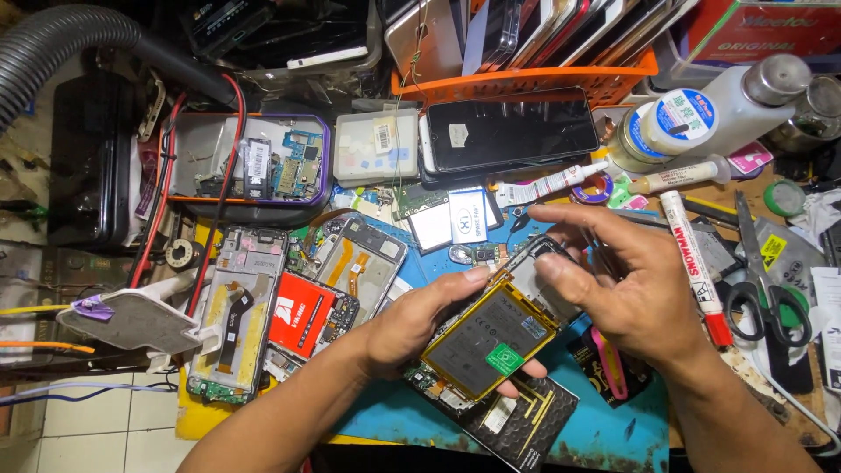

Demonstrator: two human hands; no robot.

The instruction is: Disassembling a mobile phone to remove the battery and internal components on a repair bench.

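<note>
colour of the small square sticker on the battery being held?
Green sticker on the dark, gold-edged battery; head view.

Two bare forearms, no sleeves, fingers (473,277) ringless

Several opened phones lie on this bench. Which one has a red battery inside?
The opened phone with the red battery lies left of the left hand, untouched. The phone in both hands has a dark battery, and the long phone frame at far left has none.

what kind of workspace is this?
Most likely a phone repair bench. Both hands, left hand and right hand, hold an opened phone with its battery showing. Stripped phone frames lie beside it, and an orange basket holds more phones.
</note>
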